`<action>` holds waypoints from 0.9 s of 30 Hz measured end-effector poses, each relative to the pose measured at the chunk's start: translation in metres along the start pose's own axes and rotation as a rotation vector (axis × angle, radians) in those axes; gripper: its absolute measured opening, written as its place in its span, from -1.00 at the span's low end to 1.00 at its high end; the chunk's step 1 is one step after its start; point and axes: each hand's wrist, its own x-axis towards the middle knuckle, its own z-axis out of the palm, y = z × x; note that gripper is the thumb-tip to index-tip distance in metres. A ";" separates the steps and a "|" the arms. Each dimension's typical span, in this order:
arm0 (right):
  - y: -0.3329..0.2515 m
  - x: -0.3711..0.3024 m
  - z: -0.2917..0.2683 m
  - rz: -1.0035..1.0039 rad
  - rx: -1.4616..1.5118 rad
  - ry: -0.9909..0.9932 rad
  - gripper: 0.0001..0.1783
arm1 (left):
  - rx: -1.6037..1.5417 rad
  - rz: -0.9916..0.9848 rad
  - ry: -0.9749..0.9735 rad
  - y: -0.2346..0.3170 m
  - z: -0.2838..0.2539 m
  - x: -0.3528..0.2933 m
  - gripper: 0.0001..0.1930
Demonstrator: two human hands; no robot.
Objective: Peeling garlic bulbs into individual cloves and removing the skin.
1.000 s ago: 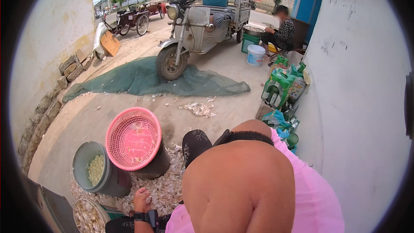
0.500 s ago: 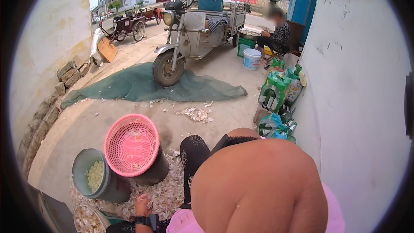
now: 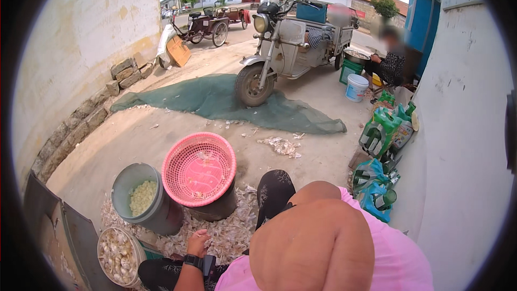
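Observation:
My left hand point(image 3: 198, 242), with a dark band on its wrist, is low over a heap of papery garlic skins point(image 3: 237, 226). Its fingers are loosely bent and slightly apart, and I make out nothing in them. A pale tub of unpeeled garlic point(image 3: 117, 256) stands beside that forearm. Beyond it is a grey bucket point(image 3: 119, 196) with peeled garlic cloves point(image 3: 143, 197) inside. To its right a pink plastic colander point(image 3: 171, 180), holding a few skin scraps, sits on a dark bucket point(image 3: 223, 205). My right arm point(image 3: 312, 248) is bent close to the camera; its hand does not show.
A three-wheeled cargo vehicle point(image 3: 288, 43) stands ahead, its front wheel on green netting point(image 3: 204, 97). Bags of green bottles point(image 3: 374, 191) line the white wall point(image 3: 458, 156) at right. Farther off, a person point(image 3: 390, 62) sits by a metal basin. Stones edge the left wall point(image 3: 86, 27).
The view has swung left, so the surroundings sit farther right in the picture. My right arm takes up less of the picture. My left hand stays over the garlic skins.

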 end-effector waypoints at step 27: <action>-0.063 -0.015 -0.035 0.390 -0.263 0.670 -0.77 | 0.224 1.418 0.080 0.235 0.051 -0.244 -0.66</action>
